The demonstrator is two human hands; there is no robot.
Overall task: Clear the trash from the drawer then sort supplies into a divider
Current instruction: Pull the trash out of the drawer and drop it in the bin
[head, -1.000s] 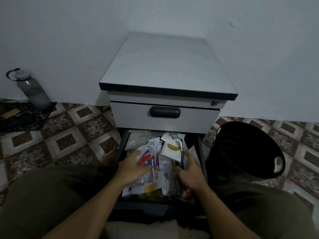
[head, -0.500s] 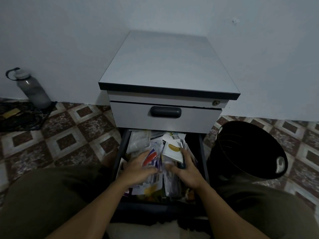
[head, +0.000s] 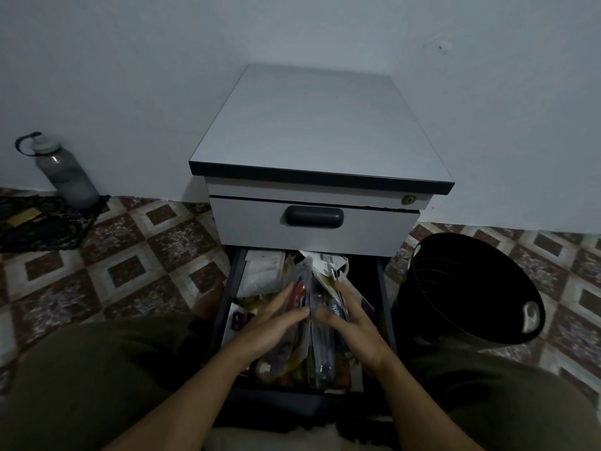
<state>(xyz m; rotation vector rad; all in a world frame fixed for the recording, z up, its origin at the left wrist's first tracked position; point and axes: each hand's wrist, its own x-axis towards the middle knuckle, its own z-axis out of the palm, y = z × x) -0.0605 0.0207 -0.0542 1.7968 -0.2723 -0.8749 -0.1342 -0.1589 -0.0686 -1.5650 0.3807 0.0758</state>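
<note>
The lower drawer point(head: 233, 288) of a grey cabinet point(head: 318, 125) is pulled out and crammed with plastic packets, wrappers and paper. Both my hands are inside it. My left hand point(head: 271, 325) presses its straight fingers against the left side of an upright bundle of clear packets point(head: 318, 349). Against the bundle's right side lies my right hand point(head: 353, 323), fingers also extended. White paper sachets point(head: 263, 271) lie at the drawer's back left. What sits under the pile is hidden.
A black waste bin point(head: 471, 288) stands tilted on the tiled floor just right of the drawer. The upper drawer point(head: 312, 219) is closed. At the far left, a grey water bottle point(head: 65, 170) stands by the wall beside a dark cloth point(head: 42, 222). My knees flank the drawer.
Both hands have drawn closer together in the drawer, squeezing the loose packets between them into a tighter upright bundle.
</note>
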